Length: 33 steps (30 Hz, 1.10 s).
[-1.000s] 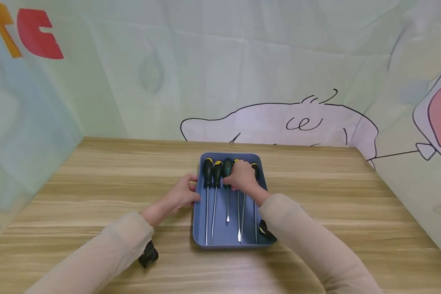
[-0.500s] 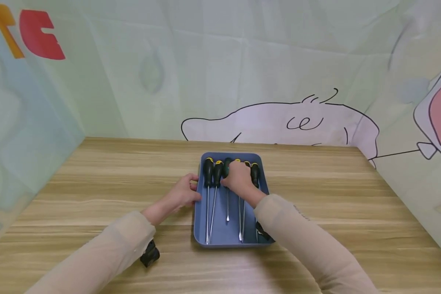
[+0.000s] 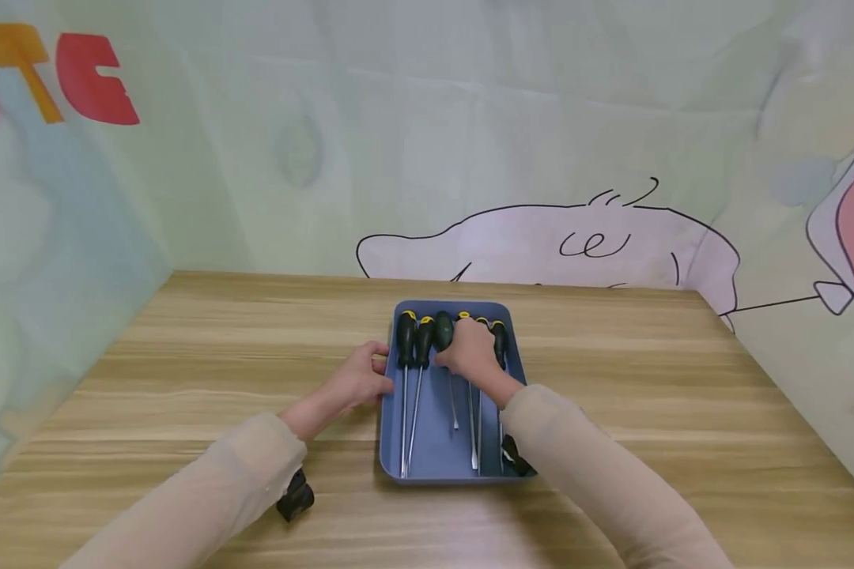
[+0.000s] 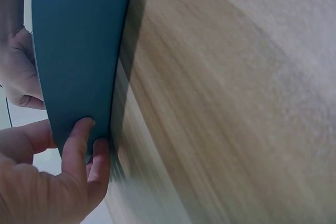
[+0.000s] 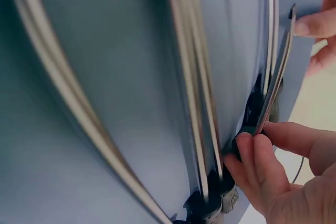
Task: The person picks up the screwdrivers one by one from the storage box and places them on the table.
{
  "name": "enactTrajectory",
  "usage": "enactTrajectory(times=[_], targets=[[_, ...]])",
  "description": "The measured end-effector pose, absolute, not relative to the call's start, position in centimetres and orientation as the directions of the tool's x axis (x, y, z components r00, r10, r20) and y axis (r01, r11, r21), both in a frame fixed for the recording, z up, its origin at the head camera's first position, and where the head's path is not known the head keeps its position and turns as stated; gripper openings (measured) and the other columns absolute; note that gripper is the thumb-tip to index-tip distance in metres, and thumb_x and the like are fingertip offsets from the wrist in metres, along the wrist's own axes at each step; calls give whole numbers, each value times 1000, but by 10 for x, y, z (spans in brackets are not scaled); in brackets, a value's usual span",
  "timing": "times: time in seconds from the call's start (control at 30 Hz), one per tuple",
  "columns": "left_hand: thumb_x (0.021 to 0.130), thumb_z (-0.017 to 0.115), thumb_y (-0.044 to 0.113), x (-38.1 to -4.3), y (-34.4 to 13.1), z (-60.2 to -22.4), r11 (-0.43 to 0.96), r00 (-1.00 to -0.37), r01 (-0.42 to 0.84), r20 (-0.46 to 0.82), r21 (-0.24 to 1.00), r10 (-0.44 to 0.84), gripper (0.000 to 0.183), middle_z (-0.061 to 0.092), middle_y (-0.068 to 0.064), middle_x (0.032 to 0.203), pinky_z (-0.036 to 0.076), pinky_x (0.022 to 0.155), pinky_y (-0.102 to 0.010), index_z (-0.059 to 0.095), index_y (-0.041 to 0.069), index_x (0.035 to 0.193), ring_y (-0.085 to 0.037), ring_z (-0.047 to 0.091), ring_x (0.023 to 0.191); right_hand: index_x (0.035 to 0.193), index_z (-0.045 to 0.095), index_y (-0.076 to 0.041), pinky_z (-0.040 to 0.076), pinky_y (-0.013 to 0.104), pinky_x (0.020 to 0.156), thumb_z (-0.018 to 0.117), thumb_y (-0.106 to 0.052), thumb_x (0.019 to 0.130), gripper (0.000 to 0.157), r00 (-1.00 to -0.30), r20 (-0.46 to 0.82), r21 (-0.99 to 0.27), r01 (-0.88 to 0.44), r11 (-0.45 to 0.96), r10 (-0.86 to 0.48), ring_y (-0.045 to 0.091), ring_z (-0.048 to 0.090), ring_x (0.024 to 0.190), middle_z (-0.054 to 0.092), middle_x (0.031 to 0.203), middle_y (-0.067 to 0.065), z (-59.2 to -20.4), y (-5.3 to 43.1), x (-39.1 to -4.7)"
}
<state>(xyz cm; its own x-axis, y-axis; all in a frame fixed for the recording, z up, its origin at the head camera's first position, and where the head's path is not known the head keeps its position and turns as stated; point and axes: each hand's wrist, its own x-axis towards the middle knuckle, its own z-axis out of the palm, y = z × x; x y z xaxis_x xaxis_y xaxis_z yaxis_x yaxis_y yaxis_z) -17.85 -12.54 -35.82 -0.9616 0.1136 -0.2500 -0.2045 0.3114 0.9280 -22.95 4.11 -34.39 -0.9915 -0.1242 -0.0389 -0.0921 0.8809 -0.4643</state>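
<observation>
A shallow blue tray [image 3: 427, 454] lies on the table with several screwdrivers lengthwise in it. My right hand [image 3: 473, 353] pinches a short screwdriver with a dark green handle [image 3: 444, 330]. In the right wrist view, fingers and thumb close around where its handle meets the shaft [image 5: 276, 85], and that shaft tilts away from the others. At the tray's left side, my left hand [image 3: 357, 378] holds the wall. The left wrist view shows fingertips [image 4: 83, 127] against the outer wall [image 4: 79, 40] and the thumb at the rim.
Two black-and-yellow screwdrivers [image 3: 406, 340] lie left of the green one. More lie to its right, partly under my right hand and sleeve, including one by the right wall [image 3: 499, 336]. Behind the wood-grain table [image 3: 221, 340] hangs a printed cloth [image 3: 434, 158].
The short green screwdriver has shifted: its tip has swung to the right and its handle looks raised, with my right hand holding it. The left hand stays at the tray wall.
</observation>
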Motion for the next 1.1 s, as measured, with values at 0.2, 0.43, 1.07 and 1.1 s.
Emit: enactTrajectory(times=[0.2, 0.43, 1.07, 1.1], targets=[[73, 54, -19, -179, -123, -359, 299, -961, -225, -262, 928, 91, 58, 53, -29, 105, 56, 64, -35, 37, -9, 127, -26, 56, 80, 61, 64, -2, 53, 30, 62, 79, -19, 73, 25, -981, -183, -602, 62, 796, -62, 11, 62, 51, 63, 54, 4, -340, 49, -230], [73, 54, -19, -180, -124, -361, 305, -958, -238, -275, 922, 83, 58, 53, -28, 105, 55, 62, -34, 37, -9, 128, -26, 56, 80, 86, 62, 5, 56, 29, 64, 78, -5, 72, 24, -937, -348, -759, 262, 596, -31, 20, 67, 64, 61, 90, 15, -339, 56, -233], [76, 55, -17, -182, -124, -361, 333, -955, -242, -285, 912, 87, 58, 52, -27, 108, 56, 66, -35, 37, -6, 131, -28, 57, 85, 97, 58, 9, 57, 30, 62, 74, 4, 73, 29, -892, -446, -835, 382, 397, -79, 21, 66, 61, 60, 95, 20, -335, 66, -237], [76, 55, -17, -182, -125, -361, 334, -955, -240, -283, 912, 87, 58, 52, -28, 108, 56, 66, -35, 37, -6, 131, -28, 57, 85, 96, 58, 9, 57, 30, 62, 74, 4, 73, 28, -890, -450, -834, 386, 395, -78, 21, 66, 60, 60, 95, 20, -334, 67, -237]])
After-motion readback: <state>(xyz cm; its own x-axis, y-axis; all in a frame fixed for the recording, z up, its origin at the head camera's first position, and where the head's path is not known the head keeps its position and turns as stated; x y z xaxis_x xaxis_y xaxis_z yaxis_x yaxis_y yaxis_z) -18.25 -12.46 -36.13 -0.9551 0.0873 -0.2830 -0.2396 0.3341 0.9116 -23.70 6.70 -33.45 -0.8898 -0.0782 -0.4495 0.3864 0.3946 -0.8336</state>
